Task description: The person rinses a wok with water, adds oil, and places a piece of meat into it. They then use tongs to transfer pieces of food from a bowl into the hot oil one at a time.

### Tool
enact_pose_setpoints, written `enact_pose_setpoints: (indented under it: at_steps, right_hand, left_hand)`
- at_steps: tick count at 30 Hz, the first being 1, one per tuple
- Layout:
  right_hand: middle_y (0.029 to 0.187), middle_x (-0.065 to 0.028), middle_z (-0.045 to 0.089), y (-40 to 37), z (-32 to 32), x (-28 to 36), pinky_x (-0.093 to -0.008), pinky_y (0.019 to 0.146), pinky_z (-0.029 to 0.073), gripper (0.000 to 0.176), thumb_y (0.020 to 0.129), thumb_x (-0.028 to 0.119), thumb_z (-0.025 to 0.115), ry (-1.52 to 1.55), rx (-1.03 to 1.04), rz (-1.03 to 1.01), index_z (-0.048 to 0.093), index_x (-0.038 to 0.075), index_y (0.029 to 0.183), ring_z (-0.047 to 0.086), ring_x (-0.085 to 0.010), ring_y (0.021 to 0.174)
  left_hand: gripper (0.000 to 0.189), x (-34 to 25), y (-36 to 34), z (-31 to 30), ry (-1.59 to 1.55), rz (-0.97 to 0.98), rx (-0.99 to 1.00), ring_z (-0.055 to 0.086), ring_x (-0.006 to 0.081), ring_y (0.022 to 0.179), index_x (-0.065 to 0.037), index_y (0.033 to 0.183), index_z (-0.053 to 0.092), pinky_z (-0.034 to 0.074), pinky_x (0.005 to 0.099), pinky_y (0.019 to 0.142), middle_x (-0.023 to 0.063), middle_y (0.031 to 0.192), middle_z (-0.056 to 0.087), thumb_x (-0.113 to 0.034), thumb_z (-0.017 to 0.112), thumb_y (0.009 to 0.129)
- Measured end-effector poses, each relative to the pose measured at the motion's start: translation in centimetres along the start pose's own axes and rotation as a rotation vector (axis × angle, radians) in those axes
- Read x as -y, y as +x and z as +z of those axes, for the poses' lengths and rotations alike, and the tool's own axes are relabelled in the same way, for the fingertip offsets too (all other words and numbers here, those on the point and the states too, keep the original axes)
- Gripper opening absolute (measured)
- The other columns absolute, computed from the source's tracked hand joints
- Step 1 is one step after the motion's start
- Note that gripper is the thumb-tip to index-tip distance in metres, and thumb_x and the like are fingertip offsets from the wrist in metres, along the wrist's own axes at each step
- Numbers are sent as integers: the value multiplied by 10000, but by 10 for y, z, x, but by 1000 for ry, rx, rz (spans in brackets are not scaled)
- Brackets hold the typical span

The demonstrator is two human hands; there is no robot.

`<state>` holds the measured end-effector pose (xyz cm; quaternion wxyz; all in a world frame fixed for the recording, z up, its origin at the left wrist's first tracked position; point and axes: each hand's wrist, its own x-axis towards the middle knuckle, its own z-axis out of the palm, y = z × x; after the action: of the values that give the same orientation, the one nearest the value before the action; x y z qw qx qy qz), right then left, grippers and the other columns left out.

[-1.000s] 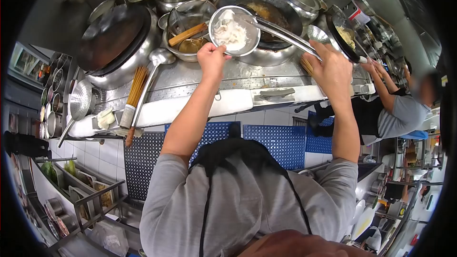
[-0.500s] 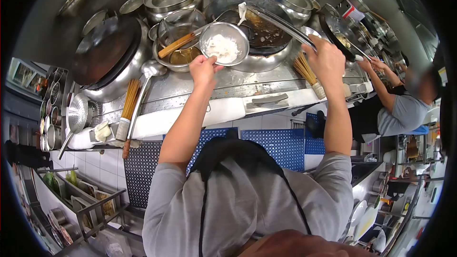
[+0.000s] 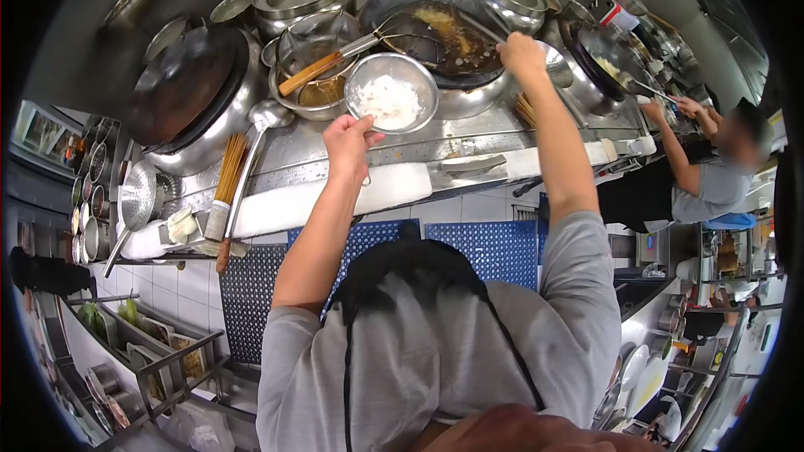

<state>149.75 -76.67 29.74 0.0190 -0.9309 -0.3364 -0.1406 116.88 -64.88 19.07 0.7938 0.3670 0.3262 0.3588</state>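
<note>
Nearest edge: A white towel (image 3: 335,197) runs along the front of the steel counter (image 3: 402,147), at seven o'clock from the bowl.
Left hand: At the bowl's seven o'clock, the worker's left hand (image 3: 349,149) pinches the rim between thumb and fingers.
Bowl: The metal bowl (image 3: 427,109), holding soft white pieces, is held up in front of the middle wok's near rim.
Right hand: Between two and three o'clock, the right hand (image 3: 521,55) is closed around metal tongs (image 3: 485,29) that slant over the wok; their tips are hard to make out.
Strainer: At ten o'clock, a wooden-handled strainer (image 3: 311,75) lies across a pot, its wire head reaching into the wok.
Middle wok: Between one and two o'clock, the dark wok (image 3: 381,10) holds brown liquid flecked with pale bits.
Back row: Wide steel pots (image 3: 300,10) stand near eleven o'clock.
Co-worker: Just past three o'clock, a person in a grey shirt (image 3: 727,188) works at another wok (image 3: 578,59).
</note>
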Motion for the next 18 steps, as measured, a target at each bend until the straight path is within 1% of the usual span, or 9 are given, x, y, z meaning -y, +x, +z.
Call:
enact_pose_setpoints:
  at_steps: [3, 5, 7, 9, 10, 13, 14, 17, 18]
  right_hand:
    - [953, -212, 700, -36, -67, 20, -463, 812, 538, 390, 897, 389, 624, -43, -50, -12, 668, 12, 986, 683, -376, 924]
    - [936, -203, 699, -66, -108, 32, -467, 789, 536, 408, 891, 408, 626, -71, -29, -78, 671, 28, 1031, 682, -370, 909]
    - [920, -196, 697, -98, -122, 30, -466, 772, 534, 393, 863, 388, 662, 65, -130, -257, 676, 67, 1091, 680, -358, 885]
    - [915, -189, 697, -131, -151, 44, -464, 763, 531, 378, 843, 352, 686, 104, 3, -281, 677, 88, 1113, 679, -352, 872]
    - [913, -186, 697, -144, -159, 50, -463, 758, 529, 376, 833, 334, 697, 119, 69, -286, 678, 98, 1124, 679, -349, 866]
    - [921, -160, 698, -169, -161, 55, -435, 718, 510, 386, 800, 300, 728, 109, 36, -399, 690, 95, 1124, 663, -344, 792]
    - [878, -166, 693, -178, -166, 60, -455, 729, 527, 333, 816, 274, 709, 108, -3, -444, 681, 75, 1082, 674, -351, 833]
    - [847, -157, 683, -188, -170, 70, -450, 702, 528, 300, 811, 256, 714, 81, -17, -476, 682, 70, 1044, 673, -346, 806]
    - [833, -147, 677, -192, -170, 72, -443, 679, 527, 265, 804, 234, 720, 70, -47, -481, 684, 66, 1005, 672, -338, 787]
  left_hand:
    - [249, -4, 4, -8, -18, 28, -29, 591, 146, 619, -55, 670, 501, 585, 319, 580, 63, 734, 591, 23, 642, 860]
    - [247, -9, 5, -11, -36, 52, -69, 590, 145, 615, -52, 671, 502, 586, 316, 573, 59, 721, 583, 27, 640, 860]
    - [259, -6, 12, -16, -51, 85, -88, 590, 141, 614, -55, 664, 495, 586, 306, 558, 56, 711, 580, 28, 645, 857]
    - [268, -4, 17, -20, -55, 127, -81, 588, 139, 609, -58, 658, 489, 586, 300, 552, 58, 713, 583, 25, 650, 856]
    - [276, -3, 17, -22, -26, 148, -59, 611, 148, 653, -77, 657, 489, 594, 319, 608, 59, 750, 604, 4, 663, 855]
    - [277, -4, 15, -22, 15, 247, -42, 602, 137, 642, -72, 653, 487, 592, 313, 603, 48, 731, 591, 0, 665, 853]
    - [272, -4, 14, -21, 31, 286, -31, 599, 133, 638, -67, 656, 489, 591, 312, 605, 47, 729, 590, -3, 667, 851]
    - [256, -3, 7, -17, 74, 403, 3, 594, 128, 631, -54, 664, 499, 590, 311, 608, 50, 727, 594, -11, 674, 845]
    - [251, -2, 3, -16, 83, 443, 15, 596, 128, 632, -51, 668, 502, 590, 310, 606, 54, 730, 599, -13, 677, 843]
